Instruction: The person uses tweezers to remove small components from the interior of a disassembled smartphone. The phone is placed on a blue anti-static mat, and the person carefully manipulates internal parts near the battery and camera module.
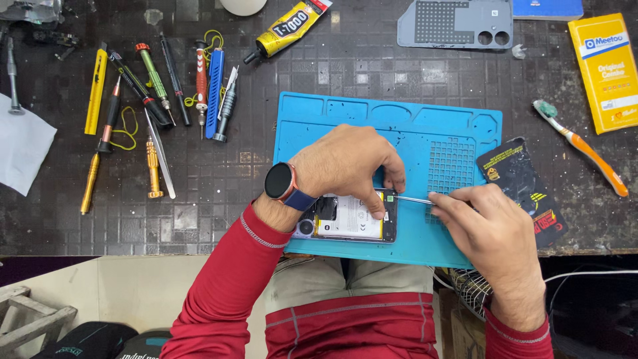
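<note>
The left hand (349,166) lies over an opened phone (349,219), palm down, fingers pressing on its far edge and thumb on its exposed inside, so it pins the phone rather than closing round it. A dark round watch (279,181) on a blue strap sits at that wrist. The right hand (488,229) is pinched shut on a thin pair of metal tweezers (413,199), whose tip reaches the phone's right end, just beside the left fingertips.

The phone lies back-off near the front edge of a blue work mat (399,126), its white battery and camera rings showing (the far end is hidden under the left hand). Both sleeves are red.

Right of the mat, touching its edge, lies a dark foil pouch (515,176), partly under the right hand. Farther right rest an orange-and-white toothbrush (585,151) and a yellow box (606,70). Behind the mat lie a grey phone back cover (455,23) and a yellow-and-black glue tube (287,28). Well to the left, screwdrivers and pry tools (159,86) are spread on the dark tiled table (212,219), with a white cloth (23,146) at the left edge.
</note>
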